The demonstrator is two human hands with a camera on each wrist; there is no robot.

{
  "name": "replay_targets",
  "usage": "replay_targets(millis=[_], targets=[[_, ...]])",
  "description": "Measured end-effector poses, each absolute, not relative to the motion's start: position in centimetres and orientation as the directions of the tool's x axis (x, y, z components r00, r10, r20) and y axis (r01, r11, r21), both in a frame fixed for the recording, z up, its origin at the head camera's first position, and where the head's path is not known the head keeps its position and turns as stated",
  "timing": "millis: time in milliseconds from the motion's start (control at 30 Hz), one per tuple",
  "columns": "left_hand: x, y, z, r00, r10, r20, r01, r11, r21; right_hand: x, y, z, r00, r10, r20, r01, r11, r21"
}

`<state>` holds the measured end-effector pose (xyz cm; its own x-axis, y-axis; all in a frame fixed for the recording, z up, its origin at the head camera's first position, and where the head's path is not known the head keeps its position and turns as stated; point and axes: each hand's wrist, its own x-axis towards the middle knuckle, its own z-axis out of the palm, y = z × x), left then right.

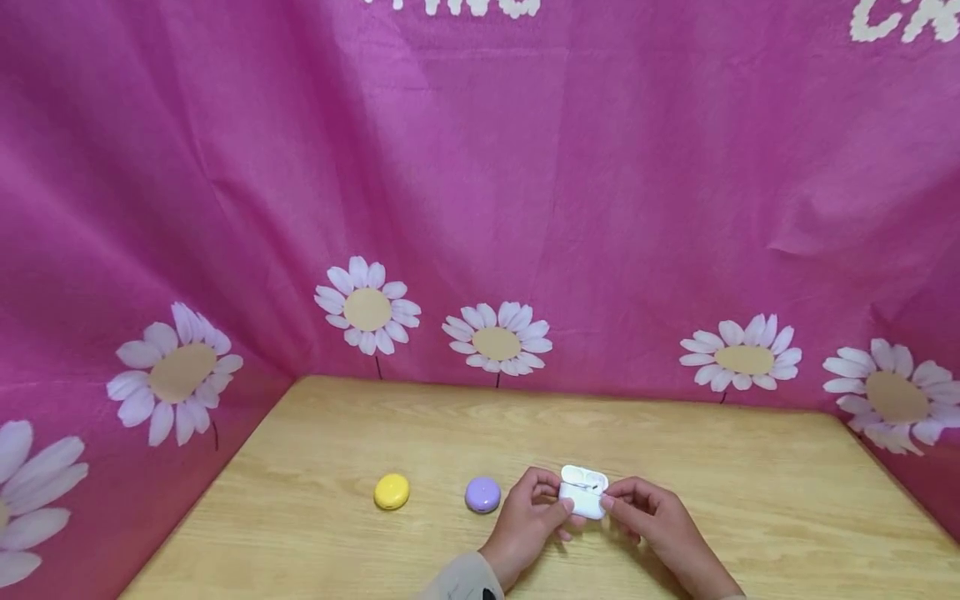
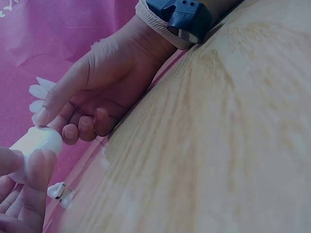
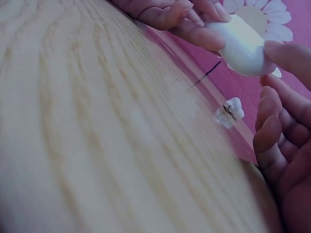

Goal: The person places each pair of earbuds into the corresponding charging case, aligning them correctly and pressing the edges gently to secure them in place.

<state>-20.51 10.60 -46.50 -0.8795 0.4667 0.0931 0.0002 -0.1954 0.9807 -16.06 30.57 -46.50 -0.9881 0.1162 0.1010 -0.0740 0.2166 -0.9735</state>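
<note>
Both hands hold a white earbud case (image 1: pixel 581 502) with its lid (image 1: pixel 584 477) flipped up. My left hand (image 1: pixel 527 518) grips the case's left side, thumb on the front. The right hand (image 1: pixel 660 521) pinches its right side between thumb and fingers. Seen from the wrists, the rounded case (image 3: pixel 245 46) is held above the table. A white earbud (image 2: pixel 57 190) lies on the tabletop beyond it; the right wrist view shows this earbud (image 3: pixel 234 108) too. The inside of the case is mostly hidden.
Left of the hands, a round purple case-like object (image 1: pixel 483 495) sits close to the left hand. Further left is a similar yellow one (image 1: pixel 392 492). The wooden table (image 1: pixel 300 533) ends at a pink curtain (image 1: pixel 600 208) printed with daisies.
</note>
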Motion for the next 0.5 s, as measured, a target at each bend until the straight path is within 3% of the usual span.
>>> replay_targets(millis=[267,500], targets=[[-20.37,10.39,-46.55,-0.868,0.488,0.089,-0.021,-0.215,0.976,-15.86,30.79,-46.71,-0.993,-0.018,0.113,-0.114,0.273,-0.955],[-20.52,10.48,-46.36,-0.856,0.508,0.1,-0.027,-0.236,0.971,-15.92,30.56,-46.28,-0.995,-0.007,0.096,-0.094,0.295,-0.951]])
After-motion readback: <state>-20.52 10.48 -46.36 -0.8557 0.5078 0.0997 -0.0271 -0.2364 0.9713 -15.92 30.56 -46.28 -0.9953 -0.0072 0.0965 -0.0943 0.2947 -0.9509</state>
